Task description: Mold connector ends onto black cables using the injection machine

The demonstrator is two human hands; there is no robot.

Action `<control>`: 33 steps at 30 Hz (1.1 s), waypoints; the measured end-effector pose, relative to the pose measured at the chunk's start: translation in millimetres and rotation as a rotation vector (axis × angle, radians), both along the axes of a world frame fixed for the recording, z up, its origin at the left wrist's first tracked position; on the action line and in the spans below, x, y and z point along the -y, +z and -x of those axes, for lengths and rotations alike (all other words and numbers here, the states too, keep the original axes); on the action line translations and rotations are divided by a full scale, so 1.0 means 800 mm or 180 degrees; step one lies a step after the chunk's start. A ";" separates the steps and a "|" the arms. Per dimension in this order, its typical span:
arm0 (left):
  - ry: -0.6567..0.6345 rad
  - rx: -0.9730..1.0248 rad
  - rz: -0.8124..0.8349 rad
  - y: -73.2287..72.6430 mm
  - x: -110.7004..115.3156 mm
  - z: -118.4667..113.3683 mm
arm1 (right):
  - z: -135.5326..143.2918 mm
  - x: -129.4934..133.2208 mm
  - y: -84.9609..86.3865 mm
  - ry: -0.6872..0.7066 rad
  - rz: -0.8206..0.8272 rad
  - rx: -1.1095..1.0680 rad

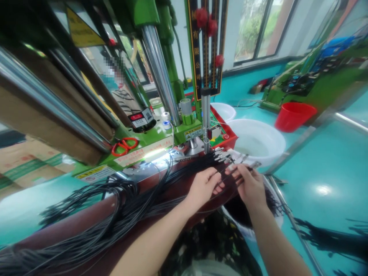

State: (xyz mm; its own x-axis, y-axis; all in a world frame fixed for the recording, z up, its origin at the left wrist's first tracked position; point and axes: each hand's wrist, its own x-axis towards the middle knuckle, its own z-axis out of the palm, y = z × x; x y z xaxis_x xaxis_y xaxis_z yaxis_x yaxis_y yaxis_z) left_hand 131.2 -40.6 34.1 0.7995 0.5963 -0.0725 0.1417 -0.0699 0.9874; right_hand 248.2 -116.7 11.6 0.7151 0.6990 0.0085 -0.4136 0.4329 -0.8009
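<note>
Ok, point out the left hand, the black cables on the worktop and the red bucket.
Left hand [203, 184], head view: back of hand.
Black cables [138, 211], head view: bundle's middle.
Red bucket [293, 119], head view: outer wall.

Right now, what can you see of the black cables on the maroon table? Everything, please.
The black cables are long, thin and rubbery-looking, lying loosely bundled along the maroon table, curving in places. Pale, metallic-looking tips cluster at the far right end, where the left hand and right hand appear to pinch strands.
</note>
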 end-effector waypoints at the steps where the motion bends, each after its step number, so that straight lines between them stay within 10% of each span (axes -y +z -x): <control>1: 0.0022 0.0024 0.0082 -0.001 0.000 -0.001 | 0.001 0.001 0.000 0.0054 0.0055 0.0047; 28: -0.0483 -0.0340 -0.1559 0.016 0.007 -0.040 | -0.012 0.021 -0.008 0.0068 0.0051 -0.0166; 33: -0.1055 -0.0339 -0.0644 0.009 0.005 -0.044 | -0.018 0.020 -0.010 0.0359 0.0240 -0.0122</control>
